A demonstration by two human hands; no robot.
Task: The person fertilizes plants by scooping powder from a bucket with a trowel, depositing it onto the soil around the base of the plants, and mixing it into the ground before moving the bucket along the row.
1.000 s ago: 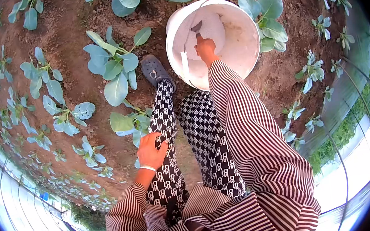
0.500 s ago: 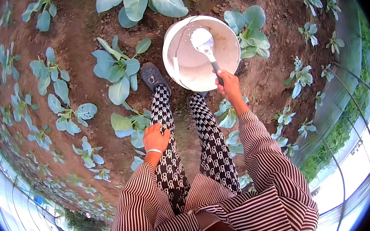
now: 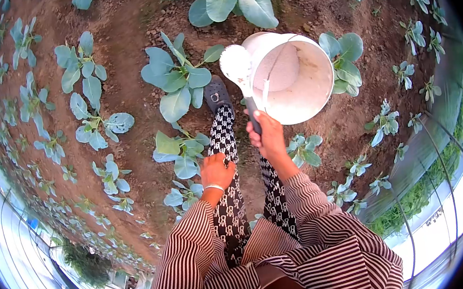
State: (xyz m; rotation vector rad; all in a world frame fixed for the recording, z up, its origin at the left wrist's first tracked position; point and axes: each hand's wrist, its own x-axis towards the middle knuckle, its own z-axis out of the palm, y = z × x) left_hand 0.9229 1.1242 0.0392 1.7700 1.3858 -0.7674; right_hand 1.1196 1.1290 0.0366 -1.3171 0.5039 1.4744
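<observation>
Right-hand grip (image 3: 267, 134) is holding the scoop (image 3: 236, 68), fingers wrapping right round its dark handle (image 3: 253, 114). Left-hand grip (image 3: 217, 173) is resting loosely on the trouser leg (image 3: 229, 201), fingers half bent; can't tell if it's pinching cloth.

Scoop bowl is hanging just outside the left rim of the white bucket (image 3: 314, 73), between it and a leafy plant (image 3: 175, 81). Bucket is standing on the soil bed (image 3: 131, 48), nearer the bed's right edge than its left. More white material (image 3: 281, 67) is lying inside.

Handling, my guess: scoop is looking stiff and light, but the heaped white load (image 3: 234, 58) is making it bowl-heavy. Load is looking loose, so tilting would be risking spills. Handle is the place for holding, close to the bowl for less wrist torque. Can't tell if it's slippery.

Writing: trousers are carrying a repeating white letter-like print, R shapes probably; not reading as a sure brand. Clog (image 3: 216, 94) is showing a small pale badge, too small to read. Not spotting labels on scoop or bucket.
</observation>
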